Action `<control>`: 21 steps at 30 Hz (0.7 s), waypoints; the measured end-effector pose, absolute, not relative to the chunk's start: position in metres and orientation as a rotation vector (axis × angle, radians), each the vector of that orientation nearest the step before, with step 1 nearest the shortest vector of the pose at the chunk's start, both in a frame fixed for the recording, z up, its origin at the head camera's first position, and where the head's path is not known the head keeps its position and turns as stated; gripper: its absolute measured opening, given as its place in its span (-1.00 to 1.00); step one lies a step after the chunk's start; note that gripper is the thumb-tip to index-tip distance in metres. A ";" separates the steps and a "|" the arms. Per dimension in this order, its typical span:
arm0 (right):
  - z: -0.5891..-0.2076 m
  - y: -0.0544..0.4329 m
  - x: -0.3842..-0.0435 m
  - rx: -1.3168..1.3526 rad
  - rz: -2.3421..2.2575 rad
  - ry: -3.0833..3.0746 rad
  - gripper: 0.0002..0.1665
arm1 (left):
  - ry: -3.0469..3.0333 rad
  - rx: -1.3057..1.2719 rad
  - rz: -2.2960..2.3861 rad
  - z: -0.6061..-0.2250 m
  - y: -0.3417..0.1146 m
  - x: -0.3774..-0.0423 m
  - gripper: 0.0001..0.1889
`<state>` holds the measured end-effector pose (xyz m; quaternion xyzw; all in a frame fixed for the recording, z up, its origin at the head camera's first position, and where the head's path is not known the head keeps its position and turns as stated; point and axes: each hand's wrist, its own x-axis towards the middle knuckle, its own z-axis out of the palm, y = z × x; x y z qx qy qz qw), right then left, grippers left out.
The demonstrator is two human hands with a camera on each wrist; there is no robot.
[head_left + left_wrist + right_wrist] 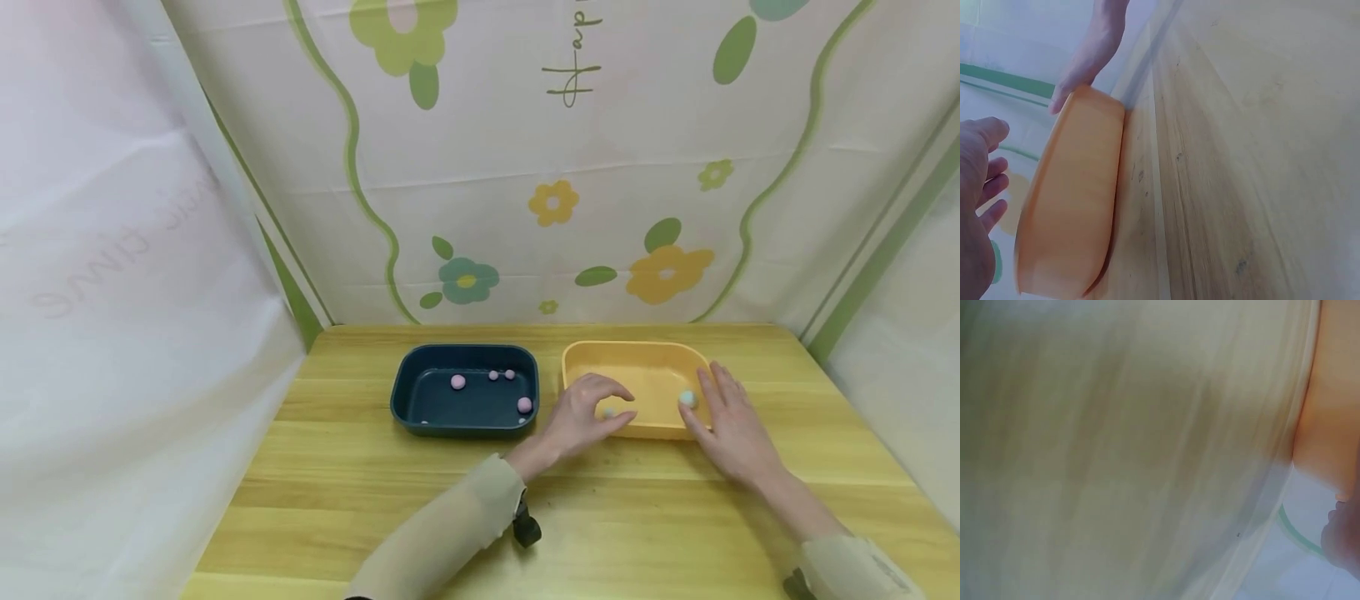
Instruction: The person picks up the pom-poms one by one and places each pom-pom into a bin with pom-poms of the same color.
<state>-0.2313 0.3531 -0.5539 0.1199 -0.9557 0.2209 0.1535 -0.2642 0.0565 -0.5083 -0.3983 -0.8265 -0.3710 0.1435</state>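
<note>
Two pale balls point(687, 399) in yellow tray point(637, 354), four pink balls point(524, 405) in blue tray point(405, 392); both hands point(588, 412) empty, loosely spread.

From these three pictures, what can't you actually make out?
- Head view: the left hand covers part of the yellow tray; whether it holds the pale ball is unclear.
- Right wrist view: motion blur throughout.
- Left wrist view: the tray's inside is hidden by its wall.

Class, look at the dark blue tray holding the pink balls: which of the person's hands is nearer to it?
Left. The left hand reaches into the yellow tray beside the blue tray; the right hand rests at the yellow tray's far right edge.
</note>
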 end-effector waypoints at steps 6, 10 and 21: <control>-0.552 0.354 -0.231 0.356 0.640 -2.742 -0.05 | -2.451 -1.086 -1.039 -0.501 0.041 -0.256 -0.77; -0.550 0.355 -0.232 0.366 0.643 -2.749 -0.04 | -2.492 -0.994 -1.029 -0.497 0.025 -0.254 -0.71; -0.525 0.358 -0.237 0.307 0.580 -2.827 0.07 | -2.513 -0.883 -0.886 -0.485 -0.036 -0.258 -0.50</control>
